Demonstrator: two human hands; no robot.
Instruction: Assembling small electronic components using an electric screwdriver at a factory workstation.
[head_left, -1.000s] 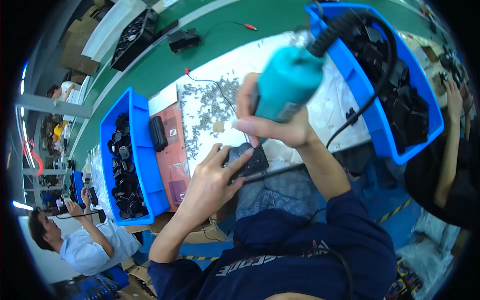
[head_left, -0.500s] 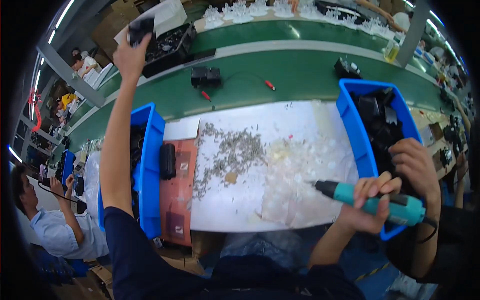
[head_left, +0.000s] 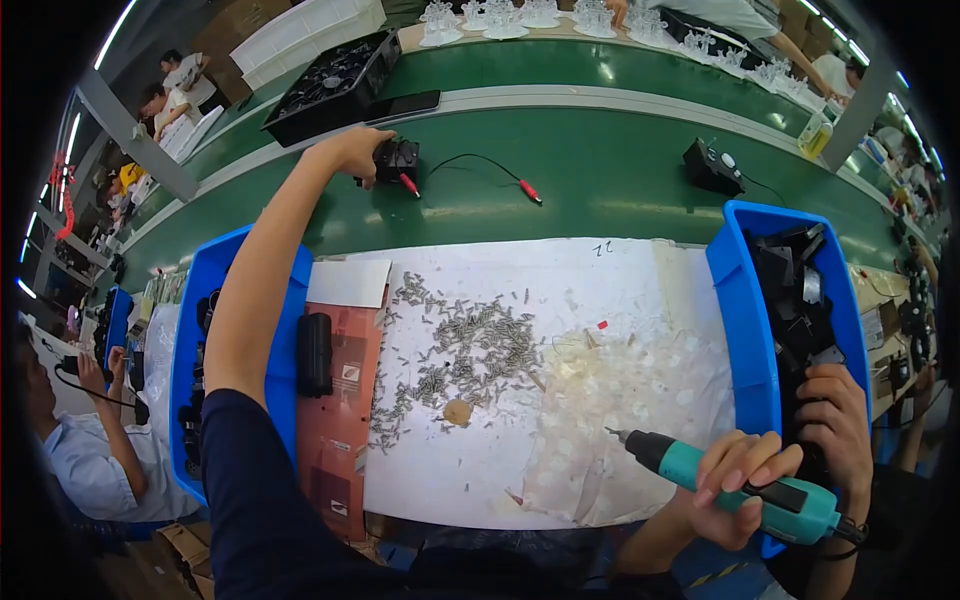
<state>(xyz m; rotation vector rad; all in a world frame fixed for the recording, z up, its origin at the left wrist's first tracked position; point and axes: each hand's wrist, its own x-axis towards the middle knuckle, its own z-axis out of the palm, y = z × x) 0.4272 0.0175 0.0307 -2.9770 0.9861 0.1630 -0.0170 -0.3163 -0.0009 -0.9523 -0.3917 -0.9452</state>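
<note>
My left hand (head_left: 352, 155) reaches far across to the green belt, its thumb and fingers closed around the left end of a black box-shaped unit (head_left: 402, 160). The hand hides part of that unit, and a wire with red-sleeved connectors (head_left: 530, 191) lies beside it. In my right hand (head_left: 740, 480) is a teal electric screwdriver (head_left: 690, 465), its bit pointing left over the worktop's plastic-covered part. Many small screws (head_left: 485, 340) are scattered over the white worktop (head_left: 620, 265), with a round tan piece (head_left: 457, 411) among them.
Another person's hand (head_left: 835, 415) reaches into the right blue bin (head_left: 745, 330) of black parts. A second blue bin (head_left: 303, 290) stands left, by a black cylindrical piece (head_left: 314, 355) on a reddish board (head_left: 335, 440). Beyond are a black tray (head_left: 335, 85) and another black unit (head_left: 712, 168).
My left hand has come down and right from the black tray, where it held a dark part, to the box-shaped unit on the belt. The screwdriver has moved slightly lower.
</note>
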